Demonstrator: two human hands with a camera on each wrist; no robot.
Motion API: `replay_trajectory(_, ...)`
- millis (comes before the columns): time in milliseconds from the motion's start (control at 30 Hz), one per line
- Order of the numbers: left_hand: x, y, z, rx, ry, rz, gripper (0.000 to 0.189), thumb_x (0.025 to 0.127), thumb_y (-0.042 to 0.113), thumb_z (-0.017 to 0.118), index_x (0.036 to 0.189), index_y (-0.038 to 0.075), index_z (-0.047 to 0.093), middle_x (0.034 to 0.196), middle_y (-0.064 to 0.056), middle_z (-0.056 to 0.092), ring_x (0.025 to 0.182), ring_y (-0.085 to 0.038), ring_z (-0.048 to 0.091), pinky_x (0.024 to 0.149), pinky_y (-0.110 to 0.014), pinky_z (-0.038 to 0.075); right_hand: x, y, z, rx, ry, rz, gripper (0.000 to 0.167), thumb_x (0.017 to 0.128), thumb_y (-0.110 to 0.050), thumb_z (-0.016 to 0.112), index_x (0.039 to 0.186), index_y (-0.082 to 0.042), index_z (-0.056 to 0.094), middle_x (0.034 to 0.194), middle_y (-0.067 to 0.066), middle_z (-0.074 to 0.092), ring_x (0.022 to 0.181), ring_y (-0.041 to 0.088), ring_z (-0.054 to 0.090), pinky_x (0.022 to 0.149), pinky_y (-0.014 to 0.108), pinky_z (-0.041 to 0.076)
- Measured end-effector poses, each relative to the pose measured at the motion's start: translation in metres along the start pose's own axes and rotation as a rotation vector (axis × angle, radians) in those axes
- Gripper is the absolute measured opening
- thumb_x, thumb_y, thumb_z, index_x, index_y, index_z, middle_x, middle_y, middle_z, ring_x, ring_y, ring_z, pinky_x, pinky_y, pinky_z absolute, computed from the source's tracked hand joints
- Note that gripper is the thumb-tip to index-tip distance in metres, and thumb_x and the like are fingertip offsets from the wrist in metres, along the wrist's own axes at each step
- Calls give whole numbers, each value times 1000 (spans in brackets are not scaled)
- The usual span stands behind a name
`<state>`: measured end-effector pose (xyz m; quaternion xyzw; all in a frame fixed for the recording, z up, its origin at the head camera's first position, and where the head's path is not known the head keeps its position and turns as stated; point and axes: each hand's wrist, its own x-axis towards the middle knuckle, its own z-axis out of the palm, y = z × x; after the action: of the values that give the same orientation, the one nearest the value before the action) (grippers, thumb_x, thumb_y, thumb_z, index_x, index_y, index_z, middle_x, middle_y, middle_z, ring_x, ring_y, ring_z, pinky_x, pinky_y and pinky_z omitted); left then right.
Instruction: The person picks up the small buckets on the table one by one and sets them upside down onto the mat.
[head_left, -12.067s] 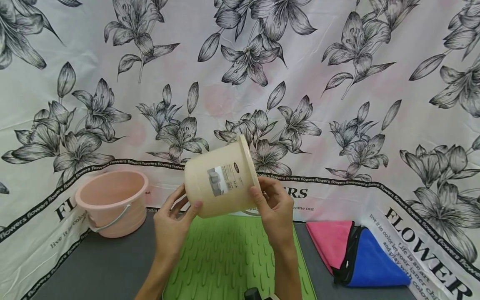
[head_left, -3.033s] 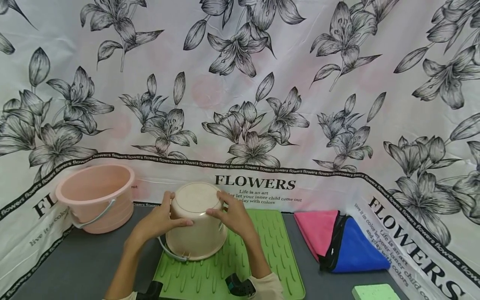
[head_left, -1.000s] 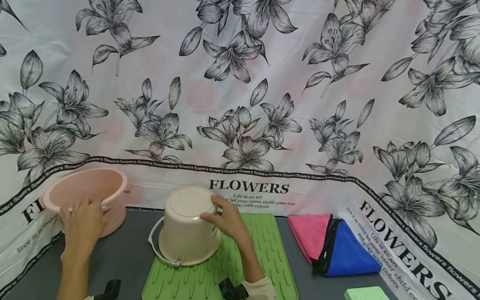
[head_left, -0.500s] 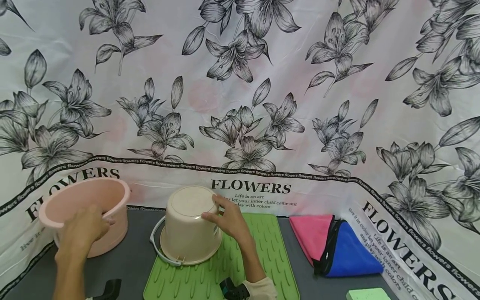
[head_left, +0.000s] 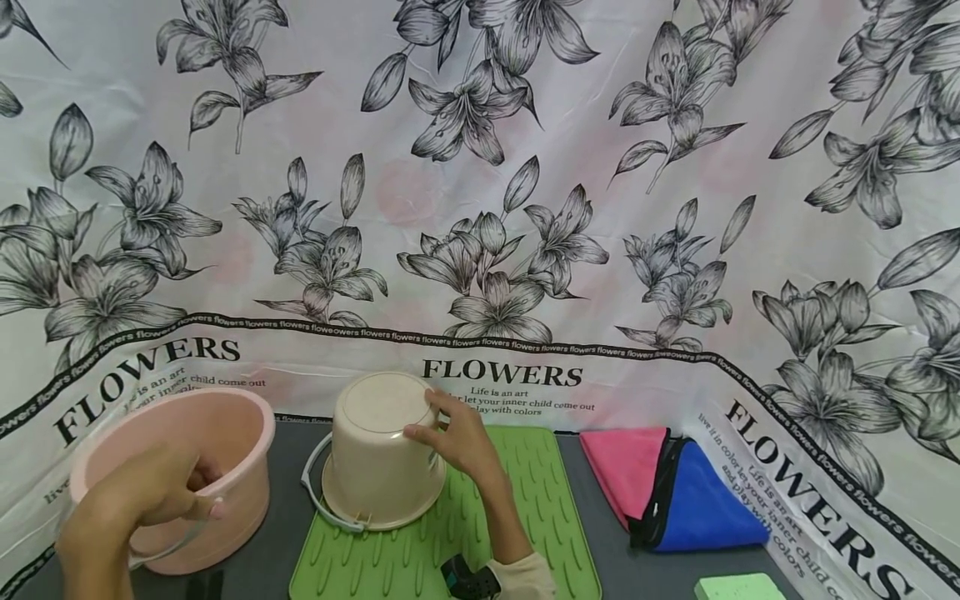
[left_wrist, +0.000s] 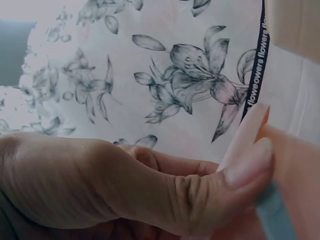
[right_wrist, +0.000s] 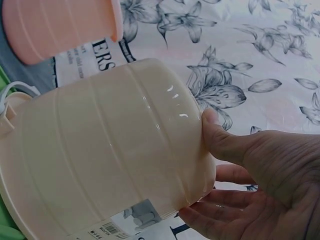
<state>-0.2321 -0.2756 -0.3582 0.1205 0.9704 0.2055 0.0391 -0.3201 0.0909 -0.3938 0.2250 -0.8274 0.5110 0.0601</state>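
Note:
At the left, a pink bucket (head_left: 240, 521) stands mouth up, slightly tilted. My left hand (head_left: 142, 492) grips its near rim, fingers inside and thumb outside; the left wrist view shows the thumb over the rim (left_wrist: 245, 137) by the grey handle. A cream bucket (head_left: 378, 475) rests upside down on a green ridged mat (head_left: 532, 533), its handle (head_left: 308, 483) hanging out to the left. My right hand (head_left: 465, 442) holds the cream bucket's upturned base at the right edge. In the right wrist view, a picture label (right_wrist: 137, 217) shows on its side.
Right of the mat lie a folded pink cloth (head_left: 622, 471) and a blue cloth (head_left: 708, 500) with black edging. A light green block (head_left: 738, 587) is cut off at the bottom edge. A flower-printed sheet (head_left: 480, 208) hangs behind the dark grey table (head_left: 288, 533).
The cream bucket, earlier held sideways in both hands, now stands inverted on the mat. My left hand has left it, taken the pink bucket's rim and drawn that bucket nearer; the right stays put.

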Motion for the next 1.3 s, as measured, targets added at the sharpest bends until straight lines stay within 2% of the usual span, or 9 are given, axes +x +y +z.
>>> replay_trajectory(133,-7,10,-1,17,14,26,20,78,22,90,82,12,73,76,8,68,69,-4,49,62,-23,46,0,-1,-2,6,1,-3,66,92,-17,81,147,9,53,160,29,44,152,43,41,112,52,53)
replay_trajectory(333,-9,17,0,37,-31,-41,30,83,27,88,97,4,73,92,-2,73,82,-15,61,71,-35,53,2,1,-2,6,0,-3,67,92,-17,82,147,9,53,160,29,44,152,44,41,111,52,54)
replay_trajectory(467,-9,18,3,26,-40,54,15,80,19,87,84,13,73,72,10,61,67,-3,48,61,-23,44,2,2,-1,7,-1,-2,67,92,-18,82,147,9,53,160,29,44,152,43,42,111,52,54)
replay_trajectory(600,-11,19,6,16,-38,127,13,77,19,86,76,19,73,62,15,49,58,2,34,53,-18,34,2,2,1,8,1,0,67,91,-17,83,146,9,54,159,29,45,152,44,42,111,52,54)
replay_trajectory(800,-17,25,9,-74,-103,60,16,76,18,86,81,17,70,72,13,57,65,-1,42,58,-19,40,2,2,2,-2,-4,2,66,91,-17,83,144,11,54,158,30,45,150,45,44,110,50,55)
replay_trajectory(933,-14,33,11,-114,-128,141,20,71,20,89,81,16,73,73,12,65,64,2,47,59,-19,46,2,0,0,-7,5,3,64,91,-15,83,141,12,56,157,31,46,148,47,46,108,49,56)
replay_trajectory(1033,-9,42,11,-145,-158,165,21,71,21,92,81,15,75,72,12,68,63,1,50,59,-20,48,2,0,0,4,9,18,64,90,-16,83,142,11,56,158,30,47,148,46,46,109,50,56)
replay_trajectory(1167,-10,51,11,-167,-170,131,21,71,21,94,83,15,77,73,10,72,63,-2,54,58,-20,50,2,2,1,6,5,32,65,90,-17,83,143,10,56,159,29,46,149,44,46,110,49,55)
replay_trajectory(1300,-16,57,13,-103,-111,81,23,67,13,93,81,16,75,73,11,71,65,-3,56,59,-20,50,2,2,1,4,7,32,66,90,-18,84,143,10,56,158,29,46,148,45,47,109,48,56)
